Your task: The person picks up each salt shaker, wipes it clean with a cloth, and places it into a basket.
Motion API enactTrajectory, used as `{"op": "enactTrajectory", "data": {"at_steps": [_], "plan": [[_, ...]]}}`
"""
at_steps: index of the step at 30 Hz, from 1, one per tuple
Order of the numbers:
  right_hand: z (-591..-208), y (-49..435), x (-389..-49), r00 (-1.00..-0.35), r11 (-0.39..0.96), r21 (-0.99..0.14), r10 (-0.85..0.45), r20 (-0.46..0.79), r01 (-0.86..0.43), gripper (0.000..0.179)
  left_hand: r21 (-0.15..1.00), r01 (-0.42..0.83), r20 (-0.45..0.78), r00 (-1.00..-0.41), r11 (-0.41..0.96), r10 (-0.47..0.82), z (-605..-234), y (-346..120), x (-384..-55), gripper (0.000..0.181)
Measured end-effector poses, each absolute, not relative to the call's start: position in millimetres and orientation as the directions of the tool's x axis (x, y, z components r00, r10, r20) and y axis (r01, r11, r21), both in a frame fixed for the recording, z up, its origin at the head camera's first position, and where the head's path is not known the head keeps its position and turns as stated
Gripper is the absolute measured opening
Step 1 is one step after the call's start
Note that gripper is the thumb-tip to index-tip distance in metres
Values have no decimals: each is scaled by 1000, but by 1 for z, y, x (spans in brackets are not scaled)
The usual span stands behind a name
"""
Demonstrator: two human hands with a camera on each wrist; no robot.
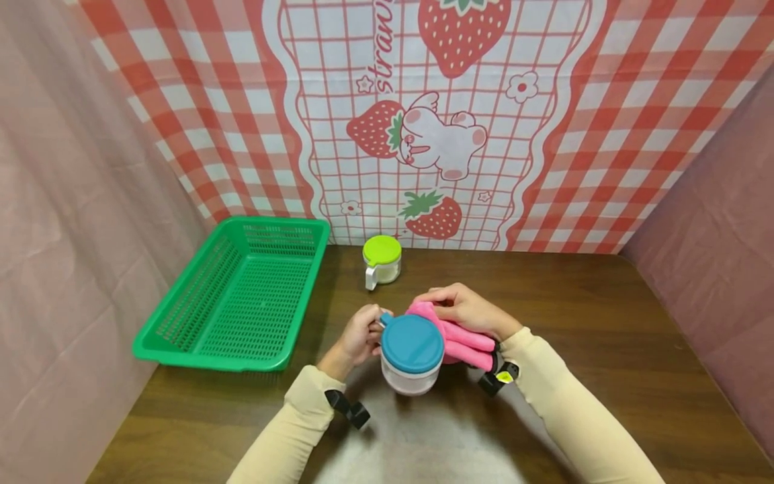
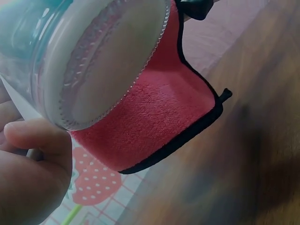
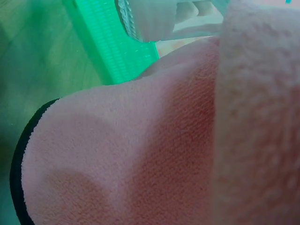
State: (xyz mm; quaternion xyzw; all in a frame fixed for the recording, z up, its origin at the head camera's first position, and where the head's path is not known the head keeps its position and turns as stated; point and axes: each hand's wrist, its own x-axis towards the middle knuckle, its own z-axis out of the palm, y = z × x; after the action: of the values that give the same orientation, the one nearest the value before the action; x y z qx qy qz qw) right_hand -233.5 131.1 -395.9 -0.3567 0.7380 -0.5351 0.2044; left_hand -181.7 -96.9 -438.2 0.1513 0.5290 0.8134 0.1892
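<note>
A clear jar with a blue lid is held up over the table by its handle, gripped in my left hand. My right hand holds a pink cloth with black edging against the jar's right side. In the left wrist view the jar's ribbed base is tilted toward the camera, and the cloth hangs behind it. Folds of cloth fill most of the right wrist view and hide the right fingers; part of the jar shows at the top.
A green perforated basket stands on the left of the wooden table. Behind the hands is a second jar with a lime lid and white handle. A checked strawberry curtain hangs at the back, with plain pink cloth at both sides.
</note>
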Motion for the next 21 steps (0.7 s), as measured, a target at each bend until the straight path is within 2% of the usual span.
{"op": "enactTrajectory", "data": {"at_steps": [6,14,21], "plan": [[-394,128,-234,-640,196,-907,-762,99,-374,28,921,-155,29,-889,-358,458,-438,-93,-180,28],[-393,125,-233,-562,222,-807,-812,158,-547,26,940,-136,33,-877,-313,479,-437,-89,-175,33],[-395,122,-234,-574,262,-779,-806,149,-570,25,939,-145,10,-894,-311,447,-435,-87,-174,32]]}}
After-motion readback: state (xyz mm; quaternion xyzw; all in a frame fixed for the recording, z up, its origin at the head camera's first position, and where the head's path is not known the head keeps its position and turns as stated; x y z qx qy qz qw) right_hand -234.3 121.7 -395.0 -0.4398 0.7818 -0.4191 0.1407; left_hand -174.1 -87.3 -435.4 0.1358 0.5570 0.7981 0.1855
